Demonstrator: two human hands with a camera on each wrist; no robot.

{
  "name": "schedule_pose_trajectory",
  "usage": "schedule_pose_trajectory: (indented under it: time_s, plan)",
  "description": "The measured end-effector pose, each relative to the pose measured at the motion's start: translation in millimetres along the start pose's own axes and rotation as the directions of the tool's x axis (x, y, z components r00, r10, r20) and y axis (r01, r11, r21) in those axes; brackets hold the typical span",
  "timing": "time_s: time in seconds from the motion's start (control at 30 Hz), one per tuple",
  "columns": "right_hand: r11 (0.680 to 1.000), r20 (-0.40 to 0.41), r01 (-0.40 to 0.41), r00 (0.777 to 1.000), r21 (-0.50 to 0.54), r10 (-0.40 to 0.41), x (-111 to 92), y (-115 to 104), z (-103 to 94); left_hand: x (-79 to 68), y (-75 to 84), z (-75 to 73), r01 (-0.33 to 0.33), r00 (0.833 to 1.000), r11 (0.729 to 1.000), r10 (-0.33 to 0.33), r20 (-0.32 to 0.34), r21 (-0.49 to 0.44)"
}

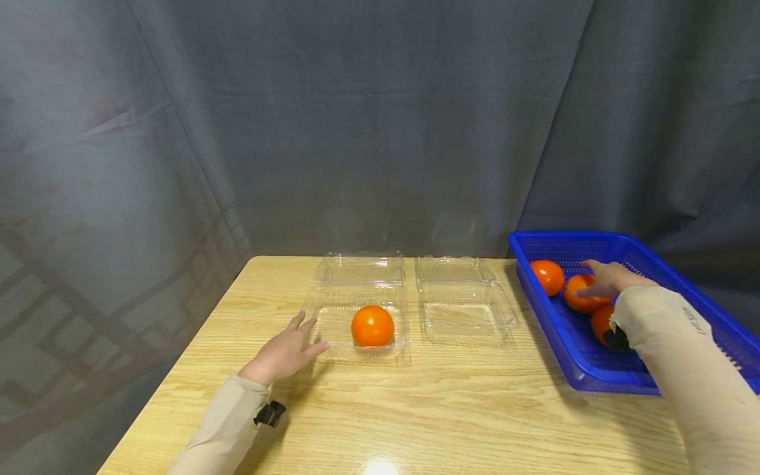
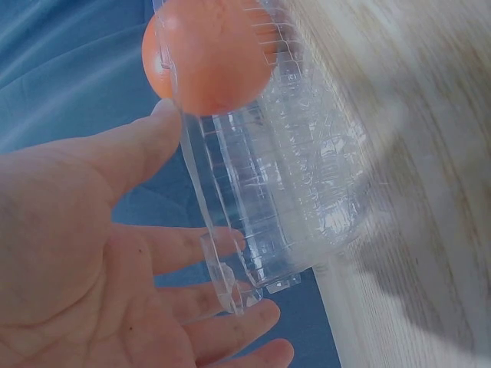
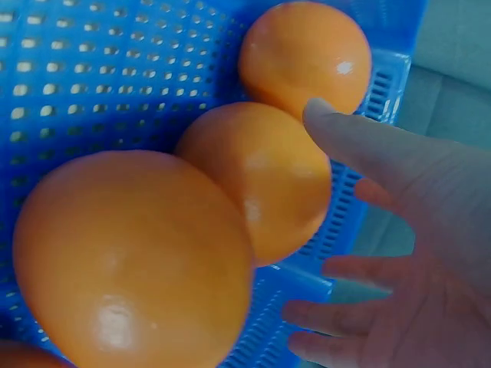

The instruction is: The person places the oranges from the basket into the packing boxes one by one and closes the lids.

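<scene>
A smooth, round orange fruit [image 1: 372, 326] sits in the right part of a clear plastic clamshell box [image 1: 332, 330], whose lid lies folded back. My left hand [image 1: 284, 353] is at the box's left front corner with fingers spread. In the left wrist view, the thumb [image 2: 157, 134] lies close to the rim near the fruit, and the other fingers are around the corner. Over the blue basket [image 1: 549, 343], my right hand [image 1: 611, 278] hovers with fingers extended, holding nothing. Several similar fruits [image 3: 261, 180] lie in the basket beside and below it.
A second clear clamshell box [image 1: 463, 320], lid back and without fruit, stands between the first box and the basket. All stand on a light wooden table [image 1: 451, 409]. A grey curtain [image 1: 380, 132] hangs behind the table.
</scene>
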State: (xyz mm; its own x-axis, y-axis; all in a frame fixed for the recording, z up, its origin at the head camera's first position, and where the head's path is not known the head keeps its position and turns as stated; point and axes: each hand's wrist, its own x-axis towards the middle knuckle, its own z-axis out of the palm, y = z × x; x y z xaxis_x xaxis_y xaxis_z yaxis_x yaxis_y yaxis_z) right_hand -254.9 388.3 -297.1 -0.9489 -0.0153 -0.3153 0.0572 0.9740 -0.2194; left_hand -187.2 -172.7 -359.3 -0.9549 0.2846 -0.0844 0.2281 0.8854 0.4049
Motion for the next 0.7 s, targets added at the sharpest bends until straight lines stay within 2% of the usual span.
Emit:
schedule_pose_trajectory:
  time_s: [0.2,0.4,0.7]
  plan:
    - [0.998,0.013,0.007,1.000,0.057,-0.008,3,7,5.0,0.5,-0.4,0.1,-0.005,1.000,1.000,0.005,-0.001,0.000]
    - [0.991,0.044,-0.019,0.999,0.131,0.013,5,10,11.2,0.6,-0.8,0.4,-0.006,1.000,1.000,0.006,-0.001,0.003]
    - [0.994,0.019,-0.022,1.000,0.106,0.020,9,12,16.7,1.3,-0.9,1.2,-0.003,1.000,1.000,0.003,-0.001,0.003]
